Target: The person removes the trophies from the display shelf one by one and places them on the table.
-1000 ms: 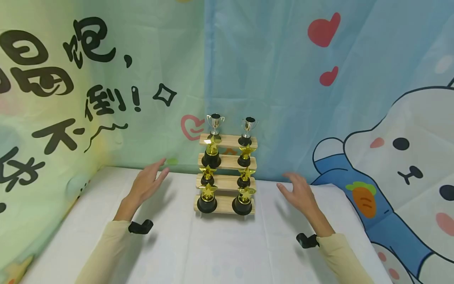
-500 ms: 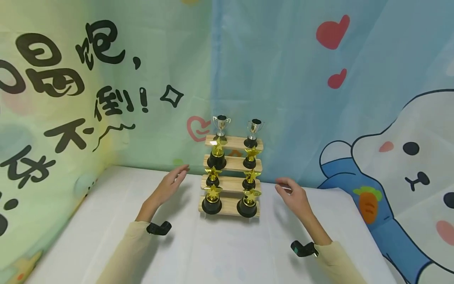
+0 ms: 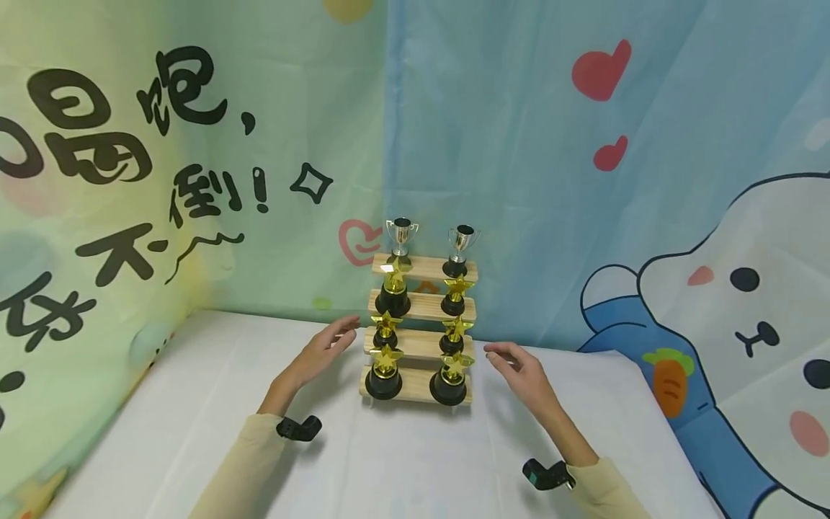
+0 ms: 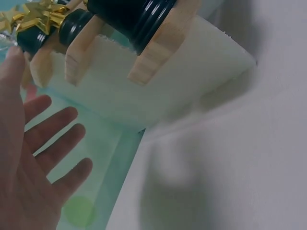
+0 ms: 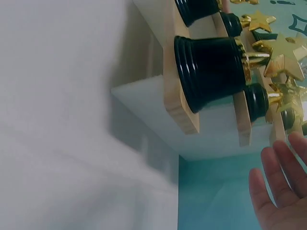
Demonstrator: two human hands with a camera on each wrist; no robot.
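The wooden stand (image 3: 416, 386) on the white table (image 3: 415, 461) bears upright trophies (image 3: 449, 390). Near its left side the left hand (image 3: 320, 353) is empty, fingers spread; near its right, the right hand (image 3: 528, 378), empty, looks relaxed. Slow, even moves should avoid tipping trophies.

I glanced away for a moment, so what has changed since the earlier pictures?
The left hand moved rightward and the right hand slightly leftward, both closer to the wooden shelves. Neither took hold of anything. The silver cups and star trophies stayed in place.
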